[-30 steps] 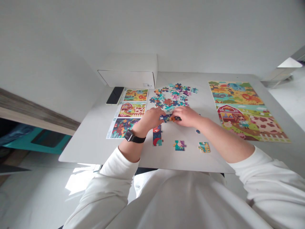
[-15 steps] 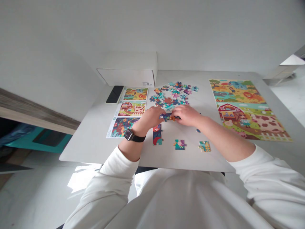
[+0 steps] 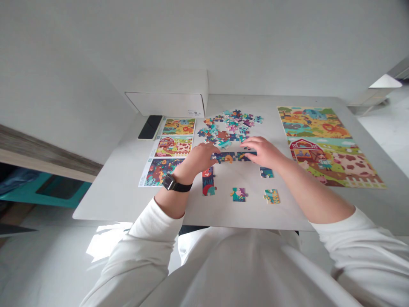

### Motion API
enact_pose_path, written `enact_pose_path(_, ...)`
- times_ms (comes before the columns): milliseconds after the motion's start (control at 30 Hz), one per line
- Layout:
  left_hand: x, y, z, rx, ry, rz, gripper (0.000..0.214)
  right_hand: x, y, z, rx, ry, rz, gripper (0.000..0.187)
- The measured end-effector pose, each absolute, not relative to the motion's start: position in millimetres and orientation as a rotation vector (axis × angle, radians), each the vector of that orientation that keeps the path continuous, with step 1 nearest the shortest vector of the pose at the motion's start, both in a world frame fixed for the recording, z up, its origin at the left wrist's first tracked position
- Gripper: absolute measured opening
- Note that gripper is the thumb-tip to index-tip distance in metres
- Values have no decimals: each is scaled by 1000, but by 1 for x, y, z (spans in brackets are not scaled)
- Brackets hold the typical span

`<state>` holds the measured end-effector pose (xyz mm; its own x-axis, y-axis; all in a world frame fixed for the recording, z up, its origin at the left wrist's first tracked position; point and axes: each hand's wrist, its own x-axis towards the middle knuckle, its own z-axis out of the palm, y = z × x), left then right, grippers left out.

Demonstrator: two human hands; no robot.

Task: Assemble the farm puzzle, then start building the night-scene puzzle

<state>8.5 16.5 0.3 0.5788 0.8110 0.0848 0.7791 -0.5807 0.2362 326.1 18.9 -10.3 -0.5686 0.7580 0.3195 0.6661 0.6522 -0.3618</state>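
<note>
My left hand (image 3: 202, 157), wearing a dark watch, holds the left end of a joined strip of dark blue jigsaw pieces (image 3: 225, 157) between thumb and fingers. Just right of that strip, across a small gap, lies another dark blue jigsaw section (image 3: 243, 156). Over its right end is my right hand (image 3: 262, 151), fingers spread, thumb near the section and forefinger towards the loose jigsaw pieces (image 3: 232, 124). A joined vertical strip (image 3: 208, 183) runs below my left hand. Separate pieces lie nearer me: a teal one (image 3: 239, 194), a yellow-and-teal one (image 3: 272, 196) and a dark blue one (image 3: 266, 172).
A picture sheet (image 3: 175, 146) lies left of the pieces, beside a phone (image 3: 150, 127). Behind them a white box (image 3: 166, 103) stands against the wall. Two assembled puzzles, a safari scene (image 3: 315, 122) and a farm scene (image 3: 335, 162), occupy the table's right side.
My right hand has moved right and spread its fingers, uncovering the joined dark blue strip and the separate section beside it. My left hand stays at the strip's left end.
</note>
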Motion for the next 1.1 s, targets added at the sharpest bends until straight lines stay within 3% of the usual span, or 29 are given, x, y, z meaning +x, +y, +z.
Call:
enact_pose_path(533, 18, 18, -4, 2636, 1136, 466, 25, 352, 1, -29, -1123, -2448, 271, 24)
enact_pose_path(1100, 37, 16, -4, 2606, 1032, 450, 20, 336, 6, -32, -1116, -2408, 325, 28)
